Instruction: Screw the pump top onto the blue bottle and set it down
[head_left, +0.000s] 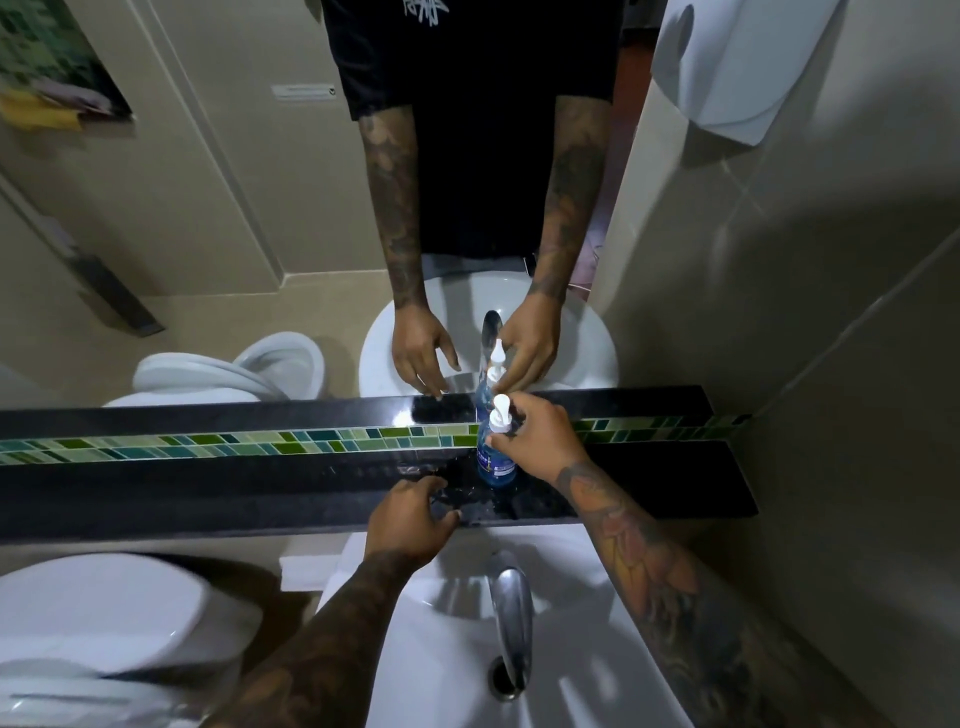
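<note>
**Blue bottle upright on the dark ledge, right hand at its neck**

I see the blue bottle (495, 457) standing upright on the black ledge (649, 483) that runs behind the white sink (441, 649), just below the mirror. The white pump top (502, 410) sits on the bottle's neck, nozzle pointing up and slightly left. I cannot tell whether it is fully threaded down.

My right hand (540, 441) is on the bottle's right side, fingers wrapped around the neck just under the pump top, thumb tip against the bottle's shoulder. It grasps the bottle at that point.

My left hand (410, 519) is left of the bottle and nearer to me, apart from it, fingers spread and curved loosely over the ledge's front edge. It grasps nothing.

The chrome faucet (511, 618) rises from the sink in front of the bottle. A strip of green and blue mosaic tile (260, 441) runs along the wall to the bottle's left. A toilet (114, 623) sits far left of the bottle. The mirror (234, 208) behind the bottle repeats both hands and the bottle.
</note>
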